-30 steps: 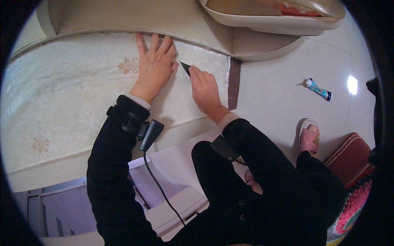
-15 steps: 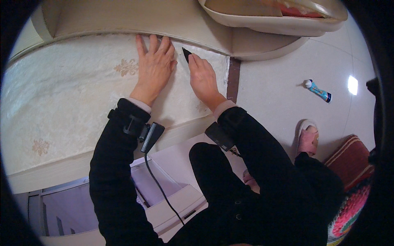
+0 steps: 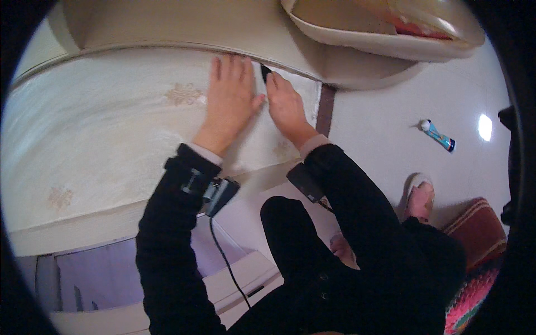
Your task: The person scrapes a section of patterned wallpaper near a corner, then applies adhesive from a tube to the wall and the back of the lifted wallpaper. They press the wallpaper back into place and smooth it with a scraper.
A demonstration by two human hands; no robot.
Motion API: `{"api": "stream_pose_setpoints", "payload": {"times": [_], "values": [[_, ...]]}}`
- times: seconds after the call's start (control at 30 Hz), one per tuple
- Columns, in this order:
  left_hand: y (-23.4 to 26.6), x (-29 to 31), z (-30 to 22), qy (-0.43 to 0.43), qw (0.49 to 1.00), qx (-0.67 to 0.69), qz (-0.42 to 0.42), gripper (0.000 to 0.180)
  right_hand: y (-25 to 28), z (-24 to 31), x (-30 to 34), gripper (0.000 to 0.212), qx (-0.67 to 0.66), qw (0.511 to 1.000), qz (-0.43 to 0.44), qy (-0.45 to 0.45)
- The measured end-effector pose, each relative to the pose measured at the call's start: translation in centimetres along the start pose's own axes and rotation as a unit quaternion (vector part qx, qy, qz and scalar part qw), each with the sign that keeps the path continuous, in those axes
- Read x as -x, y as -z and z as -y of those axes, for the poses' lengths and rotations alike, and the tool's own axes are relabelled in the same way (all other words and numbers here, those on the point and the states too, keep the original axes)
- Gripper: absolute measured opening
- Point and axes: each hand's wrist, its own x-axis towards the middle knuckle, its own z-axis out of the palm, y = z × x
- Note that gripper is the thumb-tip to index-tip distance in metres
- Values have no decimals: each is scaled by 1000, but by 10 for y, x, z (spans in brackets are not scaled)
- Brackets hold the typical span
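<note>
A white sheet (image 3: 111, 128) with faint gold ornaments lies spread over a cream-coloured surface. My left hand (image 3: 229, 103) presses flat on the sheet near its far edge, fingers apart. Right beside it, thumb almost touching, my right hand (image 3: 285, 103) grips a small dark tool (image 3: 264, 72). The tool's tip sits at the far edge of the sheet, where it meets the cream rim. Most of the tool is hidden inside the hand, so I cannot tell what kind it is. Both wrists carry dark strapped devices, the left one with a cable.
A cream basin (image 3: 357, 33) stands at the back right. On the pale floor lies a small blue tube (image 3: 439, 135). My foot in a slipper (image 3: 419, 195) rests beside a striped rug (image 3: 480, 234). White panels (image 3: 234, 279) lie below the surface's near edge.
My right hand has slid the dark tool away from me along the sheet, up to its far edge and closer to the left hand. The left hand has stayed flat in place.
</note>
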Motion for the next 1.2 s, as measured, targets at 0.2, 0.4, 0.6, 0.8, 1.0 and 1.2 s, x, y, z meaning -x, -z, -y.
{"api": "stream_pose_setpoints", "payload": {"times": [0.2, 0.4, 0.6, 0.8, 1.0, 1.2], "values": [[-19, -1, -17, -36, 992, -107, 50, 62, 4, -12, -7, 39, -36, 999, -1, -7], [-28, -5, -29, -7, 990, -129, 55, 56, 8, -19, 0, 35, -93, 994, -52, -33], [-18, -15, -39, 45, 998, -34, 37, 62, 17, -10, 29, 30, -100, 988, -73, -91], [-3, 45, -68, 101, 984, 148, -21, 82, 24, -27, 48, 27, -56, 987, -70, -136], [-35, 65, -78, 140, 983, 114, 29, 93, 23, -39, 53, 31, -77, 985, -45, -148], [-43, 57, -79, 135, 984, 110, 26, 95, 20, -31, 50, 29, -79, 990, -47, -109]]}}
